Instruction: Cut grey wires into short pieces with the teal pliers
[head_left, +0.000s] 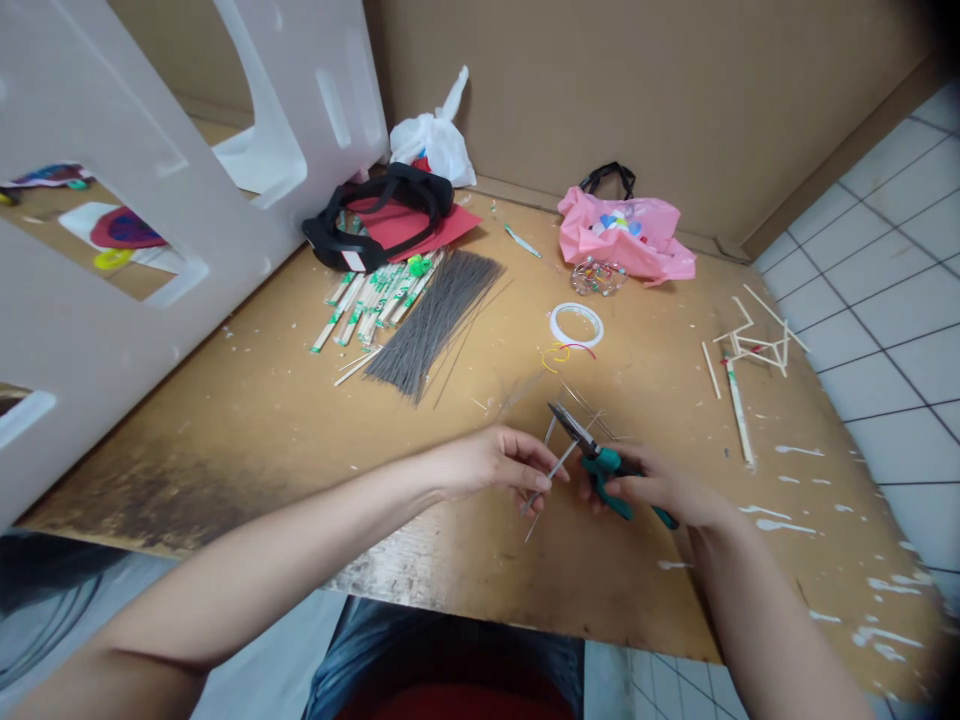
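Observation:
My left hand (499, 465) pinches a thin grey wire (553, 467) low over the wooden board (247, 420). My right hand (660, 487) is wrapped round the teal handles of a pair of long-nose pliers (592, 455), whose dark jaws point up and left beside the wire. Just beyond the pliers lie a few more thin wires (592, 412). The two hands are close together near the board's front edge.
A bundle of grey wires (435, 320) and wrapped chopsticks (375, 300) lie further back. Near them are a white tape ring (577, 324), a pink bag (626, 235), a black bag on red paper (382, 215), and a stick frame (757, 345) at right. White plastic furniture (150, 230) stands left.

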